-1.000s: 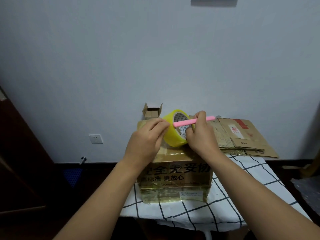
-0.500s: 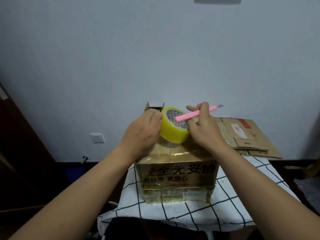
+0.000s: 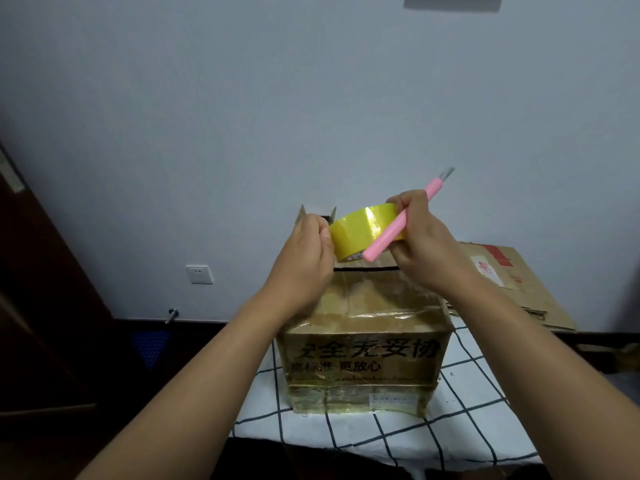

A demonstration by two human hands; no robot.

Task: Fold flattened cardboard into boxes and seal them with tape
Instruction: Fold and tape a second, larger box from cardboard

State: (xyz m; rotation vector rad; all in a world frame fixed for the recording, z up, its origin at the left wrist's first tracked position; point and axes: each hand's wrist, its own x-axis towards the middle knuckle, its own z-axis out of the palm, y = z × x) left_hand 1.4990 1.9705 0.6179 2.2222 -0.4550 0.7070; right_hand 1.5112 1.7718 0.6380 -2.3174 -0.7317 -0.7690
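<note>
tape roll [image 3: 363,233]: yellow, held above the box [image 3: 363,344]
left hand [image 3: 304,258]: grip curled on the roll's edge
right hand [image 3: 426,247]: grip closed around roll and pink knife [image 3: 398,226]

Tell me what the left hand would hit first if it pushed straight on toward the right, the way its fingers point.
The yellow tape roll: the left hand already pinches its near edge, so it would meet it at once. Beyond it is the right hand holding the pink knife.
</note>
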